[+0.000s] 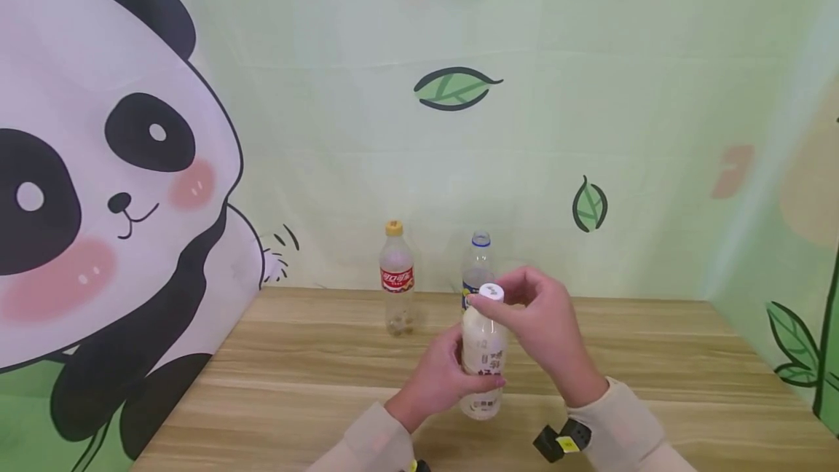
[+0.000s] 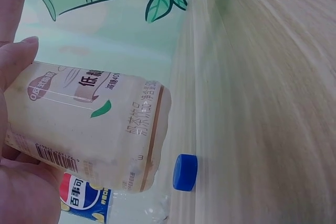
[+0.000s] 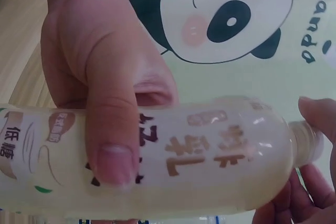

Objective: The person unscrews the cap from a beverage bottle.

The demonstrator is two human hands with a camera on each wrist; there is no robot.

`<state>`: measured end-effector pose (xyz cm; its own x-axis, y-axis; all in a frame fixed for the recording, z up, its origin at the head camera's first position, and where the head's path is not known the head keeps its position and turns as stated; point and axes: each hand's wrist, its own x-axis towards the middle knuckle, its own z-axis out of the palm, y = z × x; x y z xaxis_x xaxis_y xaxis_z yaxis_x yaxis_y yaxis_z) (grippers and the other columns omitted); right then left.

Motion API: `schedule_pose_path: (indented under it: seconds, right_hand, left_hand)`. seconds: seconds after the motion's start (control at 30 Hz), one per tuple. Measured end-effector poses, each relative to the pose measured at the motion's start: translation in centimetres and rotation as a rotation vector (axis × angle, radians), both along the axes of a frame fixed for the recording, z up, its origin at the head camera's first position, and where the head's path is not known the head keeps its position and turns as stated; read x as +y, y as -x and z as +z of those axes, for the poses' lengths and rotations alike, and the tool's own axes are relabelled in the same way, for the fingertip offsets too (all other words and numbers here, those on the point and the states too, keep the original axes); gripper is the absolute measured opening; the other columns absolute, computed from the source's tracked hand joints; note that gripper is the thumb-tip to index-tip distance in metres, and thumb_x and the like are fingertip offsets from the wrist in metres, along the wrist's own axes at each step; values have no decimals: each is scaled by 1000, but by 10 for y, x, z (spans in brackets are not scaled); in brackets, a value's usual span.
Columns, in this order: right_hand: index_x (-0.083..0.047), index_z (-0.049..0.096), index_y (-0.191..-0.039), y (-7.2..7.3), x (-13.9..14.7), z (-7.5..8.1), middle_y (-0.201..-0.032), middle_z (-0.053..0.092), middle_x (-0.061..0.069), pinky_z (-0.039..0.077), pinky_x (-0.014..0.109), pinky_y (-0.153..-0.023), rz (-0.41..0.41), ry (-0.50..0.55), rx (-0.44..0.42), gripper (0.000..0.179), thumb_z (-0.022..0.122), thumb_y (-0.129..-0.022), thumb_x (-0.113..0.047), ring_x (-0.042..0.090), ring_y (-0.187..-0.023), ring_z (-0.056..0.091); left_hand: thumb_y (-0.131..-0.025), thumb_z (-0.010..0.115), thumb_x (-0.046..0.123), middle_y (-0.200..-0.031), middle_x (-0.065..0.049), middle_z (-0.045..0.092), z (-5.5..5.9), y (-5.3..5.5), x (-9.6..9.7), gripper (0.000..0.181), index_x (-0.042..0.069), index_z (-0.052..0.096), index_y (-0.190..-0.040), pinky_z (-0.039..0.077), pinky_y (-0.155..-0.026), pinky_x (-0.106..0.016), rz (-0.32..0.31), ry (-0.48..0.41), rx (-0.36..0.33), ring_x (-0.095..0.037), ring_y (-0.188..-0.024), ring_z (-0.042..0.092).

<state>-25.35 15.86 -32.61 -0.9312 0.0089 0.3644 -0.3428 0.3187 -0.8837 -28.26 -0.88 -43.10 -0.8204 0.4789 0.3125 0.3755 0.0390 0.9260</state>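
Pale sleeves [image 1: 623,425] enter at the lower edge of the head view, with a black device [image 1: 562,440] at the right wrist. Both hands are engaged on one item, the milk bottle [image 1: 481,355]. Left hand [image 1: 438,379]: curled round the lower body of the bottle, thumb laid across the front of the label. Right hand [image 1: 547,323]: closed about the white cap [image 1: 491,292], thumb on one side and fingers on the other. Whether the cap is tight or loose cannot be told.

The milk bottle is near upright, in front of the person and held above the desk [image 1: 301,370]. Its label carries dark lettering, a small green leaf and, as seen from the left wrist, a barcode.

Directly behind it stands the Pepsi bottle [image 1: 481,261], partly hidden in the head view; its mouth is uncapped, with a blue ring at the neck. Farther left stands the cola bottle [image 1: 397,279], red label, yellow cap [image 1: 394,228] in place. From the left wrist, a blue cap [image 2: 185,172] is noted on the desk near the Pepsi bottle.

Background: pale green backdrop [image 1: 341,115] printed with a panda [image 1: 164,71] and leaves [image 1: 455,89].
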Motion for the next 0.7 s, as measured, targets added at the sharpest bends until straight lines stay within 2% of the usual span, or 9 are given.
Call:
schedule_pose_path:
  seconds: [0.13,0.3,0.47,0.7]
  right_hand:
    - [-12,68,-93,-4,-5,2,-91,72,3,55,31,-79,-88,-1,30,39,94,-73,-34,20,-89,67]
    - [-12,69,-89,-5,-7,2,-89,72,2,54,30,-78,-113,-4,49,37,94,-72,-32,19,-88,66]
    - [-11,70,-90,-3,-6,2,-88,73,3,53,32,-82,-78,4,69,33,93,-75,-30,20,-91,66]
    - [-10,73,-93,1,1,6,-91,74,4,51,40,-89,54,-47,84,27,88,-81,-28,22,-94,65]
  left_hand:
    - [-80,88,18,-114,-1,71,2,-1,1,56,21,60,-128,57,-91,-31,6,10,22,-12,-100,70]
    - [-81,87,13,-114,-2,71,3,-2,1,56,20,59,-129,57,-91,-31,0,9,21,-11,-100,69]
    - [-82,86,11,-114,-4,71,3,-2,0,54,18,59,-128,56,-92,-30,1,15,10,-11,-100,69]
    - [-83,85,13,-116,-4,70,4,-1,-1,54,18,58,-130,55,-94,-30,-3,34,-20,-12,-102,69]
